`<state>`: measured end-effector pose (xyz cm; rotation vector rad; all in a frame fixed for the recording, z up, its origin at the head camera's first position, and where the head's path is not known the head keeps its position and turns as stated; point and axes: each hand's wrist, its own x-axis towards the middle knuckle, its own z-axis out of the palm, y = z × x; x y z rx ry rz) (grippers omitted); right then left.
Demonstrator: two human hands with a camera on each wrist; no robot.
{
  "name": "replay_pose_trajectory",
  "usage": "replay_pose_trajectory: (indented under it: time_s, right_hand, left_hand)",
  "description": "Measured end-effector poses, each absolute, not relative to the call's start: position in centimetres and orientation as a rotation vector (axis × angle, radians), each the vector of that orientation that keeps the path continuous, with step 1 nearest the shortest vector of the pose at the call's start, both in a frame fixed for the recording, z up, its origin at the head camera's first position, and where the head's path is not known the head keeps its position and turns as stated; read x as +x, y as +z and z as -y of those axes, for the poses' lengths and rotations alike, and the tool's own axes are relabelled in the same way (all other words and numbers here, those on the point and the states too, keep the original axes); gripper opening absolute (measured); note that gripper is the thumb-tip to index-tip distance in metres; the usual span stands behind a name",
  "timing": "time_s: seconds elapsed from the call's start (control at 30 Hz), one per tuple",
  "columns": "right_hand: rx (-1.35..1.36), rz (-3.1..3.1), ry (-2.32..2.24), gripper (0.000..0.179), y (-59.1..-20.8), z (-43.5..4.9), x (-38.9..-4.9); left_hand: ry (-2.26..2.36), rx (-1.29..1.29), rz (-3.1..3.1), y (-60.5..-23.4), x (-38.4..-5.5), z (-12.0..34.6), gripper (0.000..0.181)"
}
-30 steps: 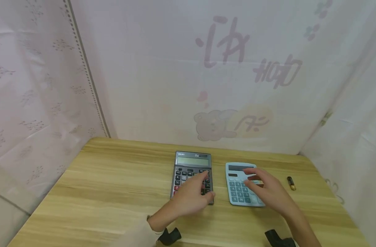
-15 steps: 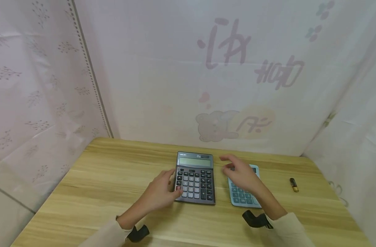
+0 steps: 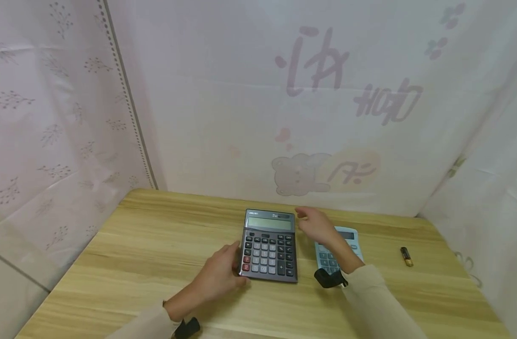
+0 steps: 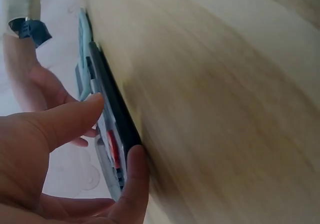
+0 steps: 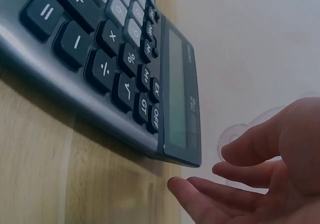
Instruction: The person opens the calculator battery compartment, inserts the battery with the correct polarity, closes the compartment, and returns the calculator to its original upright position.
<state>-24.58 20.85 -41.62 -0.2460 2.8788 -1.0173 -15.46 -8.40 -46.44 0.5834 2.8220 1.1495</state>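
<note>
A dark grey desk calculator [image 3: 267, 247] lies face up on the wooden table. My left hand [image 3: 217, 273] is at its near left corner, the thumb by the front edge and the other fingers along the left side. In the left wrist view, a fingertip of the left hand [image 4: 75, 169] meets the calculator's side edge near the tabletop. My right hand [image 3: 317, 226] hovers by the far right corner with loosely bent fingers. The right wrist view shows a small gap between the right hand [image 5: 250, 174] and the calculator [image 5: 100, 54]. Under the right forearm lies a light blue calculator [image 3: 355, 242], partly hidden.
A small black and gold battery [image 3: 406, 256] lies on the right part of the table [image 3: 165, 235]. Printed white cloth [image 3: 216, 103] hangs behind the table and along both sides. Each wrist carries a black mount [image 3: 329, 278].
My left hand has moved left, off the dark calculator's keys to its left edge. My right hand has moved left from above the light blue calculator to the dark one's far right corner.
</note>
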Motion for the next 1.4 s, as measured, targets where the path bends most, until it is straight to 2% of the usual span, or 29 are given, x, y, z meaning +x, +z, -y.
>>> replay_pose_trajectory:
  time_s: [0.23, 0.73, 1.4]
  right_hand:
    - [-0.171, -2.823, -1.072, 0.053, -42.3, -19.6, -25.3]
    - [-0.036, -2.629, -1.21, 0.059, -42.4, -19.4, -25.5]
    - [-0.05, -2.668, -1.109, 0.062, -42.5, -19.1, -25.2]
  left_hand:
    - [1.16, 0.547, -2.797, -46.3, -15.8, 8.3, 0.104]
    - [1.17, 0.54, -2.799, -46.9, -16.4, 8.5, 0.096]
    - [1.149, 0.549, -2.821, -46.7, -16.2, 8.4, 0.098]
